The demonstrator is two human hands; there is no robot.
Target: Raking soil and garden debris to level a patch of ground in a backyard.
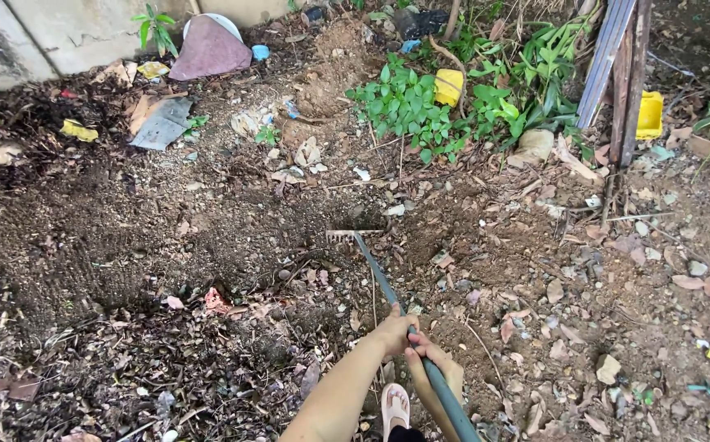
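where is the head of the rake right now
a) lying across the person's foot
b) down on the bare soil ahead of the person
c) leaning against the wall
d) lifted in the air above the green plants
b, the rake head rests tines-down on the dark soil, with the handle running back to the left hand and right hand, both gripping it.

Green weeds (408, 106), yellow containers (450, 86), scattered dry leaves (568, 327).
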